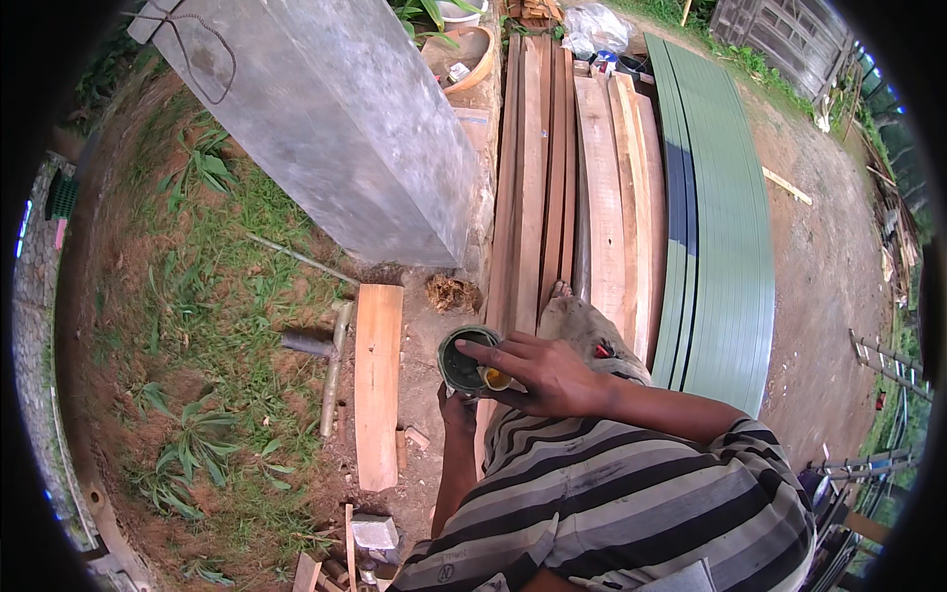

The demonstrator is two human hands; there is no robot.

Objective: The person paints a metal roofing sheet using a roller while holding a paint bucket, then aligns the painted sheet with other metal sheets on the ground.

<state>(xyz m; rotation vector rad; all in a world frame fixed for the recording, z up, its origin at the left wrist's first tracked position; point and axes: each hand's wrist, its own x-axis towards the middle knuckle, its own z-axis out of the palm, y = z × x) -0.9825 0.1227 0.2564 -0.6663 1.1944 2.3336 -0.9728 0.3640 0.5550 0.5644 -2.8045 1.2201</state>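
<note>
In front of my body is a round, dark green tub [450,374] with dark contents. My left hand [458,412] holds it from below, and the tub hides most of the fingers. My right hand [552,377] comes across from the right, its index finger stretched over the tub's mouth. Beneath that finger, a small round yellow thing [496,378] sits in the grip of the same hand at the tub's rim. I cannot make out what kind of thing it is.
A wooden plank [379,395] lies on the ground at the left, beside a hammer [330,345]. Long timber boards [528,187] and a stack of green metal sheets [725,217] run ahead and to the right. A large grey concrete pillar [335,118] stands at the upper left.
</note>
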